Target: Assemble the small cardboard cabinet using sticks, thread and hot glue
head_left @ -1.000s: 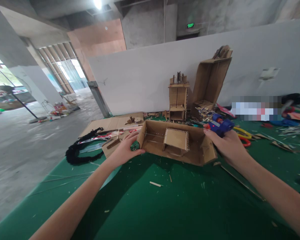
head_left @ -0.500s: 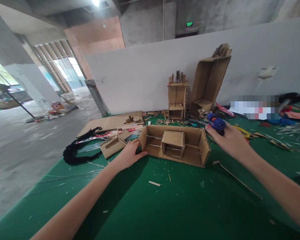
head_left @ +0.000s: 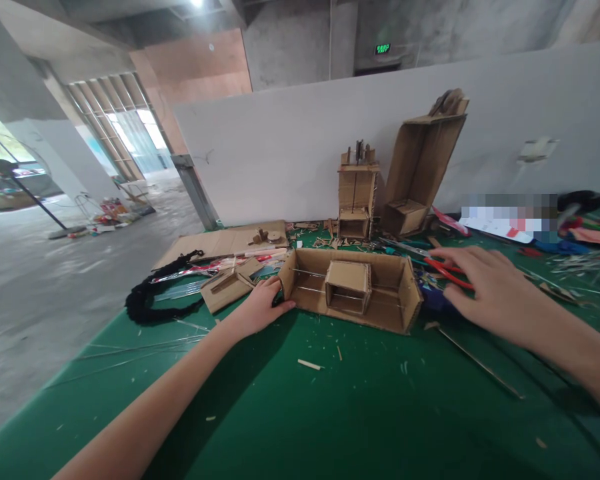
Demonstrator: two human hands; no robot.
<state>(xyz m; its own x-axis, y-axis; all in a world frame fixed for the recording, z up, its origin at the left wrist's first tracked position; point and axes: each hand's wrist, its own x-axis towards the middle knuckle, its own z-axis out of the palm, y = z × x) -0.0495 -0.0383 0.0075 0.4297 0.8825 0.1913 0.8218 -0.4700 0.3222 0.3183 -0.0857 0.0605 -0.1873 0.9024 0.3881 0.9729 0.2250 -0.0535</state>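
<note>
A long open cardboard box (head_left: 310, 303) lies on the green table, with a small cardboard box (head_left: 349, 272) inside its middle and thin clear rods running across to both ends. My left hand (head_left: 263, 308) grips its left end, thumb at the lower front edge. My right hand (head_left: 490, 287) is beyond the right end, thumb and fingers apart around a red-handled tool (head_left: 450, 272) that looks like scissors or pliers; no closed grip shows. Partly behind the thumb lies a dark blue tool (head_left: 433, 299), blurred. A thin rod with a small piece at its end (head_left: 475, 360) lies nearer me.
Behind stand a narrow cardboard tower (head_left: 359, 193) and a taller cardboard frame (head_left: 423, 167) near the white wall (head_left: 280, 153). Leftward are a black fuzzy strip (head_left: 140, 303), a slotted cardboard piece (head_left: 230, 287) and a flat cardboard sheet (head_left: 205, 243). Scraps litter the green table (head_left: 330, 413).
My right hand has let go of the dark blue tool, which now rests beside the box, and has shifted right toward the red handles. My left hand stays on the box.
</note>
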